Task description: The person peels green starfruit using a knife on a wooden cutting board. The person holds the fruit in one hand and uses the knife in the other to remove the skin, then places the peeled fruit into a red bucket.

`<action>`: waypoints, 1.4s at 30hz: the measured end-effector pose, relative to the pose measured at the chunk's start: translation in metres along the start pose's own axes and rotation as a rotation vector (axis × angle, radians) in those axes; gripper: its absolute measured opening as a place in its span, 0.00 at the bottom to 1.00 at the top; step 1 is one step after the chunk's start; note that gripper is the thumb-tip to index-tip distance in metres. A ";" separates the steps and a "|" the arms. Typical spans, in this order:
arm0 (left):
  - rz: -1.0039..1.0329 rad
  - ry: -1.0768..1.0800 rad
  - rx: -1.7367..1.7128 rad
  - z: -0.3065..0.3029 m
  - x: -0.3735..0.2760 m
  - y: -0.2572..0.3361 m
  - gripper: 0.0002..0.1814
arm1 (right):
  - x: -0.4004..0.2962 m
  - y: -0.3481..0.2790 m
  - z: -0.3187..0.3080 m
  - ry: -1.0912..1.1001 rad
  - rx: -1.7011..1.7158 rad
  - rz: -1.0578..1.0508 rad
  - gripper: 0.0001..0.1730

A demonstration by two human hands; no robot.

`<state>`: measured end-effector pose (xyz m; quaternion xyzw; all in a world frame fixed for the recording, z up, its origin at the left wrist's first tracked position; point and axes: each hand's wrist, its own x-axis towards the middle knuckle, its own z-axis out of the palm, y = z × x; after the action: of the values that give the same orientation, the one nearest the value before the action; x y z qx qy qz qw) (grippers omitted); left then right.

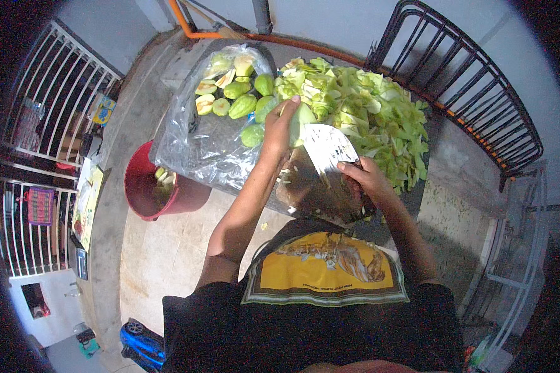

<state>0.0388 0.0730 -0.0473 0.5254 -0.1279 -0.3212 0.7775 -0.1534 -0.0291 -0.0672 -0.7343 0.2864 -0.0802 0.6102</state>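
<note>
My left hand (282,123) grips a pale green piece of fruit (302,119) above the front of the table. My right hand (366,179) is closed on the handle of a broad-bladed cleaver (329,144). The wet-looking, marked blade comes up close to the fruit; whether they touch I cannot tell. Below the blade lies a brown chopping board (303,189) with small pale scraps on it. To the left, whole and cut green fruits (242,106) rest on a clear plastic sheet (205,144). A large heap of thin green slices (373,107) spreads along the right side.
A red bucket (135,186) with some pale pieces inside stands left of the table. Black metal bars (462,60) lean at the right wall. A broom (231,32) is at the back, and a blue toy car (142,345) sits at the lower left.
</note>
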 end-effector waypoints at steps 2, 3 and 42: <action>0.043 0.082 0.042 -0.002 0.006 -0.008 0.24 | -0.002 -0.003 0.004 0.002 0.007 -0.036 0.19; 0.064 0.118 0.061 0.000 0.008 -0.010 0.24 | -0.003 -0.007 0.003 0.011 -0.045 -0.031 0.18; 0.186 0.202 -0.294 0.001 0.022 -0.033 0.21 | 0.014 0.013 0.009 0.262 -0.464 -0.286 0.18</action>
<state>0.0434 0.0506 -0.0793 0.4218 -0.0490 -0.2090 0.8809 -0.1420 -0.0294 -0.0848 -0.8704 0.2671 -0.1918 0.3664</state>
